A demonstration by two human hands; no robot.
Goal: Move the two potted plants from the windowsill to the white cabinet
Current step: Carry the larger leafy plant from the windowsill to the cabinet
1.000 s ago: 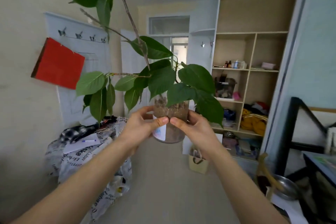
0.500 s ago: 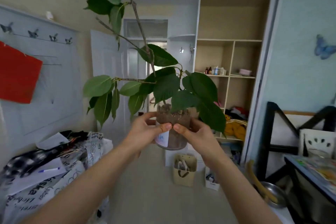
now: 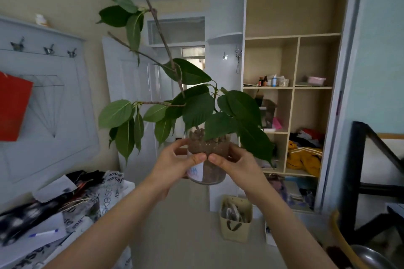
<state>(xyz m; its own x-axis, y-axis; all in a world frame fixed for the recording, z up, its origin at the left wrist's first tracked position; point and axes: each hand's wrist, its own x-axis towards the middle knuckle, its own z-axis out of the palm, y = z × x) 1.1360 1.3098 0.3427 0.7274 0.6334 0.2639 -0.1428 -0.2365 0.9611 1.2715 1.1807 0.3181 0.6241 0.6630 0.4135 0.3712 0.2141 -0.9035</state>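
I hold a potted plant in a clear pot filled with brown soil out in front of me at chest height. Its thin woody stem and large green leaves rise and spread above the pot. My left hand grips the pot's left side and my right hand grips its right side, thumbs nearly meeting at the front. The windowsill and a second plant are out of view. A low white surface covered in clutter lies at lower left; whether it is the white cabinet I cannot tell.
Bags, papers and a pen lie piled at lower left. A red panel hangs on the left wall. Open shelves hold bottles and clothes. A beige bag stands on the floor. A black frame and metal bowl are at right.
The view has swung right: the red panel and clutter slid toward the left edge, and the shelves came nearer. Both hands keep the same grip on the pot.
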